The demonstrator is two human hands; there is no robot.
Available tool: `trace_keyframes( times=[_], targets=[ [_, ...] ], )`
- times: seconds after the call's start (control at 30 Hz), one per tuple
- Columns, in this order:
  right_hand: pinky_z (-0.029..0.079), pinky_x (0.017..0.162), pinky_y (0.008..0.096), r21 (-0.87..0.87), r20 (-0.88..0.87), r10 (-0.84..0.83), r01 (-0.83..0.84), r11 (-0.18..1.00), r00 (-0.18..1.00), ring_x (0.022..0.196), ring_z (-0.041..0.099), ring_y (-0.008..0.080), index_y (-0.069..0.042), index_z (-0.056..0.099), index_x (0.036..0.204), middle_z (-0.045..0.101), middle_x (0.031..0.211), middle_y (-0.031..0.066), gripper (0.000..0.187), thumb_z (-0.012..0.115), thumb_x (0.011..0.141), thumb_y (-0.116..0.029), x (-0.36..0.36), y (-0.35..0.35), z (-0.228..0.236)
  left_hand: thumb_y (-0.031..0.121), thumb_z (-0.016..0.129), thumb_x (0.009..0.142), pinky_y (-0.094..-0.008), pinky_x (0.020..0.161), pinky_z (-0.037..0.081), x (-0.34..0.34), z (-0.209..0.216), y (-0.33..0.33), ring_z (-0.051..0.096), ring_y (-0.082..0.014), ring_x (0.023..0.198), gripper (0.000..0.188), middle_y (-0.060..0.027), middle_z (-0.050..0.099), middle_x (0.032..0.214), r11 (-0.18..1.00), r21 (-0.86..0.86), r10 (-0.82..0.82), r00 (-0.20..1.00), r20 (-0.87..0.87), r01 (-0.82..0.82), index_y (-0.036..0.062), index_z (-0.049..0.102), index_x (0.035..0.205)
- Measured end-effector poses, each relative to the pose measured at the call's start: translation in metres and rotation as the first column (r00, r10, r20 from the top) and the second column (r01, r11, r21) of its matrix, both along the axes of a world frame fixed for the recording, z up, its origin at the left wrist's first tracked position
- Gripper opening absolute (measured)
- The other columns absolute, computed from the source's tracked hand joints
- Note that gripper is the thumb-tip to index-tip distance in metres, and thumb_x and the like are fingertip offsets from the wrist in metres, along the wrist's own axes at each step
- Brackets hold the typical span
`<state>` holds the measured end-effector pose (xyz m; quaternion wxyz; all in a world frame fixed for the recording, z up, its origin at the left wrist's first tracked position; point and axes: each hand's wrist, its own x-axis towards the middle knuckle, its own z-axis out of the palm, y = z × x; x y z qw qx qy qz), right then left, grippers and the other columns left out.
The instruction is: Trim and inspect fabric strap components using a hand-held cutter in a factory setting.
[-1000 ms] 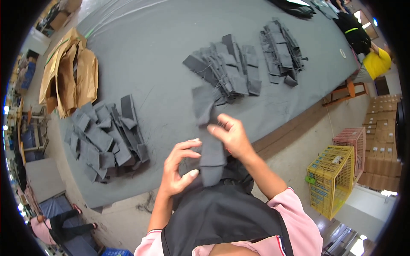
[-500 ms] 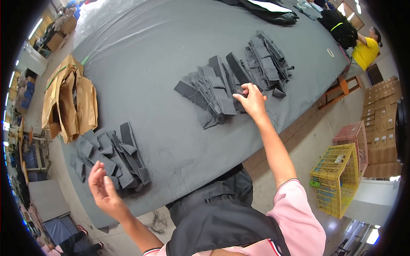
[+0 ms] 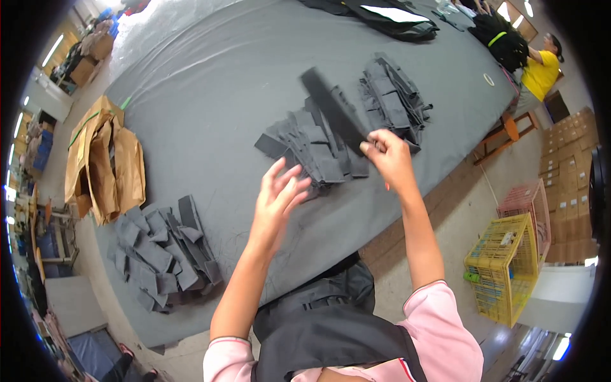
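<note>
My right hand [image 3: 389, 159] pinches the near end of a dark fabric strip [image 3: 333, 108], which is lifted and slanting up to the left. A small orange bit shows beneath that hand; I cannot make out what it belongs to. Under and beside the strip lies the middle pile of dark grey fabric strips [image 3: 312, 143], fanned out with loose threads. My left hand [image 3: 279, 194], its fingers apart and nothing in it, hovers at the near left of this pile. Another bundle of strips [image 3: 391, 95] lies to the right. A third pile [image 3: 162, 251] is at the table's near left.
A large table [image 3: 210, 140] with a grey cover carries it all. On its left edge stands a crumpled brown paper bag [image 3: 105, 159]. Dark cloth [image 3: 394, 22] lies at the far side. A person in yellow [image 3: 541, 73] works far right. Yellow crates [image 3: 499, 267] stand right.
My left hand has swung right, from the near-left pile to the middle pile. My right hand has raised a dark strip from the middle pile.
</note>
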<state>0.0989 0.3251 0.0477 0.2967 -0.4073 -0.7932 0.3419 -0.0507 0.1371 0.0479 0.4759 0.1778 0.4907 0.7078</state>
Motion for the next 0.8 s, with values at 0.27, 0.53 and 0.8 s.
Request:
trace_keyframes(
  times=[0.27, 0.53, 0.8],
  targets=[
    [0.034, 0.047, 0.0169, -0.528, -0.473, 0.239, -0.49, 0.694, 0.848, 0.053, 0.049, 0.0041, 0.005, 0.056, 0.117, 0.063, 0.075, 0.0044, 0.037, 0.048, 0.097, -0.026, 0.002, -0.067, 0.004, 0.018, 0.064, 0.087, -0.0292, 0.064, 0.053, -0.025, 0.023, -0.023, 0.063, -0.0172, 0.07, 0.038, -0.0094, 0.063, 0.082, 0.981, 0.029, 0.194, 0.978, -0.076, -0.192, 0.0009, 0.042, 0.112],
    [0.05, 0.072, 0.0338, 0.219, 0.276, 0.216, -0.28, 0.935, 0.937, 0.086, 0.062, 0.0238, -0.007, 0.057, 0.118, 0.058, 0.102, 0.0092, 0.046, 0.069, 0.08, -0.029, -0.07, -0.01, -0.038, 0.02, 0.08, 0.065, -0.0535, 0.105, 0.024, -0.068, -0.001, -0.145, 0.025, -0.0364, 0.134, 0.08, -0.0171, 0.021, 0.148, 0.539, -0.312, -0.485, 0.016, -0.875, -0.783, 0.0229, 0.042, 0.136],
    [0.045, 0.091, 0.0424, 0.094, 0.502, 0.146, -0.221, 0.971, 0.852, 0.111, 0.054, 0.0347, -0.012, 0.044, 0.132, 0.05, 0.126, 0.0153, 0.065, 0.069, 0.077, -0.037, -0.084, -0.019, -0.031, -0.005, 0.057, 0.067, -0.0559, 0.11, 0.013, -0.071, -0.053, -0.186, 0.025, -0.0252, 0.137, 0.06, -0.0113, 0.03, 0.146, 0.587, -0.313, -0.562, -0.098, -0.821, -0.746, 0.0149, 0.053, 0.124]
  ],
)
